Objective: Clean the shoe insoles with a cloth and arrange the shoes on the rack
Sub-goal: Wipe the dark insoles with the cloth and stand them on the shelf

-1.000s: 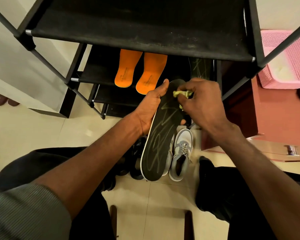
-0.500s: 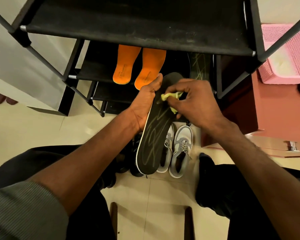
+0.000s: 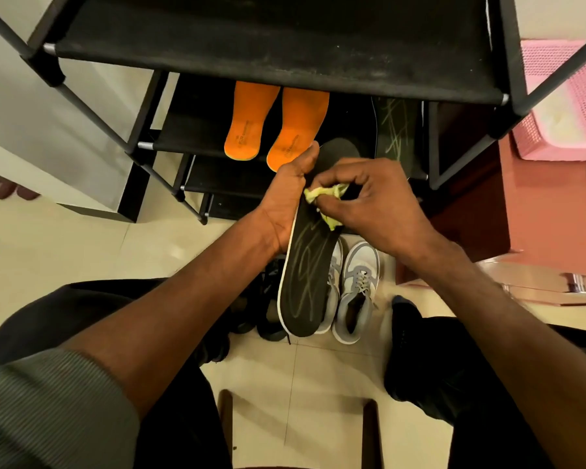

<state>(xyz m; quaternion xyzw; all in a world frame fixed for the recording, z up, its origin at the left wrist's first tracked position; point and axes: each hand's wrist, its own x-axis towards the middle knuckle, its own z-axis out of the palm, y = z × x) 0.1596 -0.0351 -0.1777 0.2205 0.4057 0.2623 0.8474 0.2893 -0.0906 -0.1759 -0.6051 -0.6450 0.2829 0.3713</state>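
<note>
your left hand [image 3: 286,201] grips the insole [image 3: 307,265] by its edge, above the shoes [image 3: 356,292]. right hand [image 3: 369,201] pinches the cloth [image 3: 322,194] on it. wipe heelward, steady pressure, keep insole braced.

black insole [image 3: 307,275] showing pale scribble lines, yellow-green cloth [image 3: 322,194] lying on it, orange insoles [image 3: 274,130] sitting above it on black rack [image 3: 268,45], grey-white shoes [image 3: 356,286] below, pink basket [image 3: 569,106] right of rack
</note>
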